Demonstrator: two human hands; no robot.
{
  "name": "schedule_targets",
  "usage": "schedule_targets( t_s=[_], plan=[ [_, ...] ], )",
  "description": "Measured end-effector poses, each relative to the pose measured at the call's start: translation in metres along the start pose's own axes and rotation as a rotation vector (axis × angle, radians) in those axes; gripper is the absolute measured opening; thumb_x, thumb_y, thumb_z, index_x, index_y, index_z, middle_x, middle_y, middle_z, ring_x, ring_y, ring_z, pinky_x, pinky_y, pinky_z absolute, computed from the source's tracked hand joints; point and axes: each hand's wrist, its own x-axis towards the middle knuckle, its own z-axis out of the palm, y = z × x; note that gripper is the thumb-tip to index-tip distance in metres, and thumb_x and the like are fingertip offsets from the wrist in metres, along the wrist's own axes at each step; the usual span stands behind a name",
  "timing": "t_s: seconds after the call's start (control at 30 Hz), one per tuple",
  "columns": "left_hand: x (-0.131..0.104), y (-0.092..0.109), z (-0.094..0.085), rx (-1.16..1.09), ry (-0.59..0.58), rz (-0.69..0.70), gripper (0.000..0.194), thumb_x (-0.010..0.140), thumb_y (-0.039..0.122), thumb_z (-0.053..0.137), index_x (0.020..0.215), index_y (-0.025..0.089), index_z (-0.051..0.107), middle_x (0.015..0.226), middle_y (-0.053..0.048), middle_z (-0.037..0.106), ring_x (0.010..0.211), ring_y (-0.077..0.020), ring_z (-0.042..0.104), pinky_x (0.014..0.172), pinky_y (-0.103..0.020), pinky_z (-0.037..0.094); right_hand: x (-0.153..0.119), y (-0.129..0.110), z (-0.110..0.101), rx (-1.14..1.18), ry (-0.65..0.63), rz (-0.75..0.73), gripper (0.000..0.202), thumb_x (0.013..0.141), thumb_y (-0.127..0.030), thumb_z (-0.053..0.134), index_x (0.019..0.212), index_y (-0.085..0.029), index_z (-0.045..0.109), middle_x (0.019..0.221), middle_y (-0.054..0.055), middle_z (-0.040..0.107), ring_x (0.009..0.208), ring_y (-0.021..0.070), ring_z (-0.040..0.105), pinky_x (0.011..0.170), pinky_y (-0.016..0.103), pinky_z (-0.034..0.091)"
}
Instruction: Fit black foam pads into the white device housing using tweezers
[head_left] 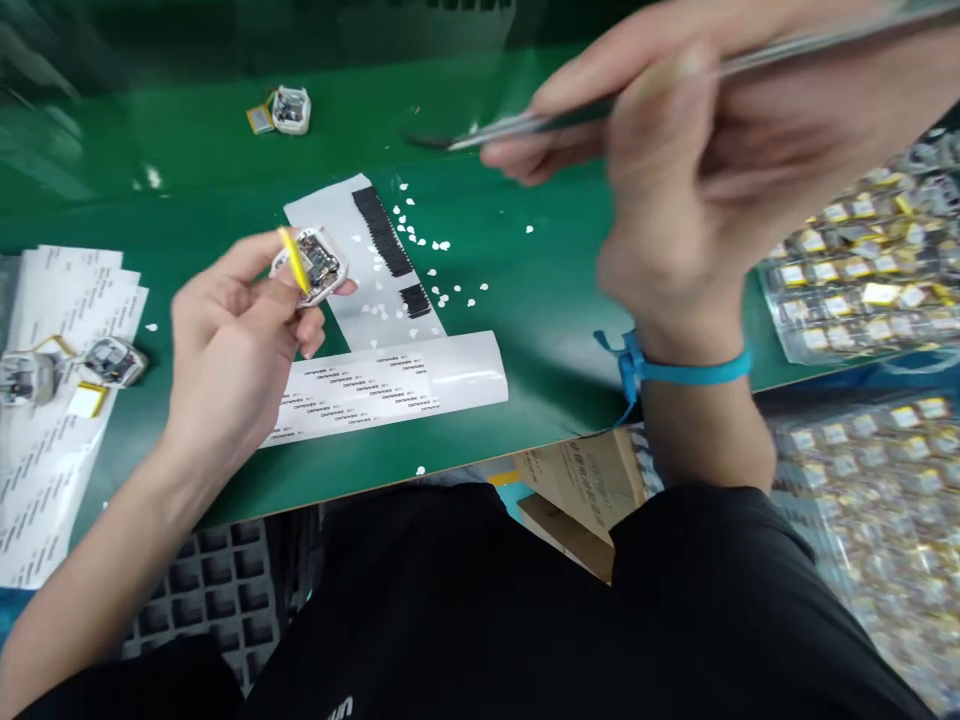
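Note:
My left hand (232,335) holds a small white device (315,265) with an exposed circuit board and a yellow tab, just above the green table (525,330). My right hand (712,170), blurred, is raised at the upper right and grips metal tweezers (525,125) whose tips point left. A blue band (675,365) circles my right wrist. Below the device lies a white backing sheet (390,265) with rows of black pads, and beside it a strip of printed labels (390,385).
Small white paper bits (442,265) dot the table. Another device (289,108) lies at the far side. Two more devices (112,362) rest on label sheets (52,400) at left. Trays of parts (870,280) fill the right side. A cardboard box (585,490) sits below the table edge.

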Motion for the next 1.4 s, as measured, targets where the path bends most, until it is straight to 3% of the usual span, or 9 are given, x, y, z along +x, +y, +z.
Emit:
schedule_targets(
  t_s=[0.03,0.1,0.17,0.27,0.4,0.57,0.83,1.07,1.4],
  plan=[
    [0.006,-0.002,-0.002,-0.039,0.031,-0.095,0.011,0.089,0.01,0.072,0.089,0.017,0.08,0.083,-0.008,0.076,0.051,-0.0101,0.044,0.046,-0.026,0.034,-0.002,0.002,0.008,-0.022,0.078,-0.162,0.024,0.11,-0.037,0.061,0.108,-0.022,0.079,0.105,0.001,0.082,0.097,0.0189,0.08,0.085,0.033,0.068],
    [0.015,-0.006,-0.005,-0.095,0.064,-0.252,0.012,0.085,0.009,0.068,0.081,0.012,0.079,0.085,-0.013,0.076,0.053,-0.0095,0.043,0.047,-0.024,0.036,-0.008,0.012,0.023,-0.049,0.052,-0.348,0.018,0.108,-0.033,0.065,0.11,-0.024,0.08,0.099,0.0,0.084,0.087,0.0171,0.079,0.079,0.03,0.067],
    [0.019,-0.007,-0.004,-0.119,0.071,-0.324,0.014,0.085,0.009,0.066,0.079,0.01,0.078,0.087,-0.014,0.074,0.057,-0.0098,0.046,0.048,-0.023,0.039,-0.015,0.023,0.033,-0.106,-0.03,-0.364,0.019,0.109,-0.035,0.063,0.108,-0.028,0.081,0.096,-0.001,0.084,0.083,0.0147,0.078,0.077,0.027,0.065],
    [0.015,-0.004,0.0,-0.113,0.044,-0.301,0.014,0.084,0.007,0.071,0.073,0.012,0.077,0.083,-0.009,0.068,0.061,-0.0088,0.049,0.049,-0.02,0.041,-0.021,0.031,0.039,-0.158,-0.099,-0.379,0.025,0.11,-0.038,0.058,0.104,-0.029,0.08,0.094,-0.001,0.084,0.085,0.0158,0.08,0.075,0.028,0.066],
    [0.008,-0.004,0.005,-0.12,0.072,-0.252,0.014,0.082,0.004,0.074,0.072,0.014,0.075,0.08,-0.004,0.067,0.06,-0.0089,0.057,0.052,-0.02,0.051,-0.023,0.023,0.035,-0.098,-0.103,-0.628,0.016,0.108,-0.025,0.063,0.103,-0.023,0.077,0.092,0.001,0.083,0.084,0.0167,0.08,0.076,0.029,0.07],
    [0.002,-0.007,0.008,-0.082,0.111,-0.172,0.028,0.076,0.003,0.073,0.063,0.02,0.055,0.07,0.002,0.064,0.057,-0.0149,0.066,0.054,-0.03,0.062,-0.028,0.001,0.027,-0.26,-0.446,-0.433,0.011,0.107,-0.022,0.065,0.11,-0.018,0.074,0.105,0.005,0.082,0.104,0.0172,0.078,0.092,0.031,0.07],
    [-0.004,-0.007,0.011,-0.054,0.024,-0.172,0.026,0.075,0.005,0.073,0.064,0.019,0.054,0.07,0.002,0.069,0.054,-0.0135,0.068,0.049,-0.028,0.06,-0.031,-0.005,0.029,-0.203,-0.5,-0.274,0.018,0.111,-0.025,0.059,0.105,-0.026,0.075,0.103,-0.001,0.082,0.104,0.0169,0.08,0.093,0.033,0.069],
    [-0.003,-0.004,0.012,-0.007,-0.057,-0.276,0.024,0.07,0.005,0.075,0.06,0.018,0.058,0.062,0.003,0.069,0.045,-0.0164,0.068,0.046,-0.027,0.058,-0.035,0.012,0.036,0.002,-0.324,-0.296,0.007,0.101,-0.022,0.075,0.107,-0.022,0.078,0.099,-0.002,0.084,0.089,0.0168,0.082,0.078,0.032,0.071],
    [-0.009,-0.006,0.012,0.003,-0.028,-0.235,0.017,0.078,0.007,0.079,0.072,0.017,0.067,0.067,0.001,0.073,0.049,-0.0169,0.073,0.05,-0.026,0.065,-0.032,0.003,0.033,-0.018,-0.385,-0.211,0.013,0.101,-0.014,0.072,0.106,-0.023,0.08,0.101,0.001,0.084,0.094,0.0169,0.081,0.082,0.029,0.069]
  ],
)
